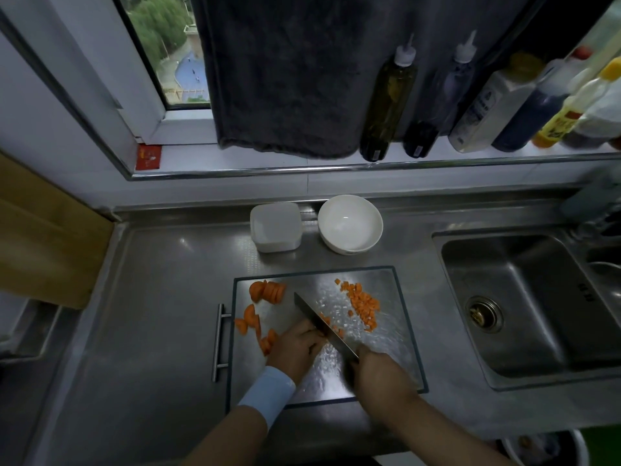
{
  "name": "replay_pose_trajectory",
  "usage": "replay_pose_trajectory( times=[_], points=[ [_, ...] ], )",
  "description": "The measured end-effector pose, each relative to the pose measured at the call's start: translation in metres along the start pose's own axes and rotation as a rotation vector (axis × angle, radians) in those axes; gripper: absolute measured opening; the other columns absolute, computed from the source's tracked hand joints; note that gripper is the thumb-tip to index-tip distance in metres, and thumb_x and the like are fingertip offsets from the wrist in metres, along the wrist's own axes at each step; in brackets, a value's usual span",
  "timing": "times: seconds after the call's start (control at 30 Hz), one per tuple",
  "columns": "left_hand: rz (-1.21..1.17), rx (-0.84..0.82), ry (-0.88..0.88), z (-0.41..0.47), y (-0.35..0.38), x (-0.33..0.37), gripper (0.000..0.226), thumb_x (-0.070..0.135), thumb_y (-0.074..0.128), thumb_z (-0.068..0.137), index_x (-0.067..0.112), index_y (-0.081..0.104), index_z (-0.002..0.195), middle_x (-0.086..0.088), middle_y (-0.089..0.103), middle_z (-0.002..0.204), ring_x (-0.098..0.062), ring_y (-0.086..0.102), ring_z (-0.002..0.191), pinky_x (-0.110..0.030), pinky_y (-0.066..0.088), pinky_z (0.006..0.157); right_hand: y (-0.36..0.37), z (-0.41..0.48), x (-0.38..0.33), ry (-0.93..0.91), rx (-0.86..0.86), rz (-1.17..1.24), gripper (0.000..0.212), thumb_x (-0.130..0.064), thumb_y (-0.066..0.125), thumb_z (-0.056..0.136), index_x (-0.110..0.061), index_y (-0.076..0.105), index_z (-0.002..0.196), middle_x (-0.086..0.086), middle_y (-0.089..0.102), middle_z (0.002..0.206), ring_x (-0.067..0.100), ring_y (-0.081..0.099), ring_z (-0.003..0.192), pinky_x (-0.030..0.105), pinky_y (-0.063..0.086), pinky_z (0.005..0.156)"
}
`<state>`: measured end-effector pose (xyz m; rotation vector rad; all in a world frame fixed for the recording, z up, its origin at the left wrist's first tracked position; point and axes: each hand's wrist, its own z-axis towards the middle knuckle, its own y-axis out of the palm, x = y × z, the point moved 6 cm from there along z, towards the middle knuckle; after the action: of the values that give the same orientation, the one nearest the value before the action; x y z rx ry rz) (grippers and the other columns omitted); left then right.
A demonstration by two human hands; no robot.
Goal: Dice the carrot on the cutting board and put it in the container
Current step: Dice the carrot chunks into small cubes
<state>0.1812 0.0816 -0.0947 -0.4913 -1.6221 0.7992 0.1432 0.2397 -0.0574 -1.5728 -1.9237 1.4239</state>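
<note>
On a steel cutting board (pixel 389 358) lie half-round carrot slices (pixel 267 291) at the left and a heap of diced carrot (pixel 363 306) at the right. My right hand (pixel 378 371) grips the handle of a knife (pixel 322 326), whose blade runs diagonally across the board's middle. My left hand (pixel 295 348) presses curled fingers down on carrot pieces right beside the blade; those pieces are mostly hidden under the fingers. A square white container (pixel 275 227) stands empty behind the board.
A white bowl (pixel 350 224) sits next to the container. A steel sink (pixel 524 304) lies to the right. Sauce bottles (pixel 386 105) and a dark towel (pixel 285 79) line the window sill. A wooden board (pixel 43 237) leans at the far left.
</note>
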Motion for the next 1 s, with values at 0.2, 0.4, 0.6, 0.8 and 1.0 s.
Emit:
replay_pose_trajectory(
  times=[0.2, 0.4, 0.6, 0.8, 1.0],
  points=[
    [0.016, 0.043, -0.016, -0.005, -0.002, 0.004, 0.016, 0.022, 0.058, 0.093, 0.017, 0.073, 0.095, 0.004, 0.061, 0.107, 0.001, 0.048, 0.091, 0.003, 0.028, 0.080, -0.009, 0.012, -0.017, -0.038, 0.037, 0.042, 0.014, -0.021, 0.048, 0.099, -0.020, 0.060, 0.108, 0.001, 0.069, 0.101, 0.018, 0.065, 0.092, 0.017, 0.038, 0.071],
    [0.007, 0.050, -0.024, -0.006, -0.004, 0.001, 0.016, 0.022, 0.057, 0.093, 0.022, 0.072, 0.098, 0.009, 0.060, 0.108, 0.004, 0.047, 0.094, -0.008, 0.038, 0.090, -0.011, 0.010, -0.019, -0.036, 0.034, 0.041, 0.015, -0.023, 0.047, 0.100, -0.020, 0.059, 0.108, 0.002, 0.069, 0.105, 0.018, 0.065, 0.094, 0.017, 0.038, 0.073],
    [0.028, 0.064, -0.042, -0.005, -0.006, 0.001, 0.014, 0.022, 0.060, 0.092, 0.022, 0.073, 0.097, 0.006, 0.062, 0.107, 0.002, 0.046, 0.094, 0.001, 0.029, 0.085, -0.014, 0.008, -0.022, -0.010, 0.015, 0.047, 0.013, -0.024, 0.048, 0.100, -0.021, 0.059, 0.106, 0.003, 0.069, 0.105, 0.019, 0.065, 0.094, 0.018, 0.039, 0.073],
    [0.019, 0.065, -0.043, -0.005, -0.008, -0.002, 0.014, 0.024, 0.061, 0.091, 0.022, 0.074, 0.096, 0.008, 0.062, 0.110, 0.000, 0.048, 0.099, 0.006, 0.022, 0.084, -0.024, 0.000, -0.027, -0.008, 0.039, -0.007, 0.015, -0.020, 0.047, 0.099, -0.022, 0.058, 0.109, 0.001, 0.068, 0.102, 0.018, 0.066, 0.091, 0.024, 0.047, 0.076],
    [0.000, 0.079, -0.002, -0.004, -0.008, -0.003, 0.013, 0.017, 0.065, 0.088, 0.018, 0.075, 0.095, 0.007, 0.063, 0.111, 0.001, 0.046, 0.102, -0.007, 0.031, 0.097, -0.023, -0.014, -0.027, 0.011, 0.040, -0.057, 0.015, -0.023, 0.053, 0.098, -0.023, 0.061, 0.110, -0.002, 0.069, 0.101, 0.014, 0.067, 0.088, 0.021, 0.048, 0.074]
  ],
)
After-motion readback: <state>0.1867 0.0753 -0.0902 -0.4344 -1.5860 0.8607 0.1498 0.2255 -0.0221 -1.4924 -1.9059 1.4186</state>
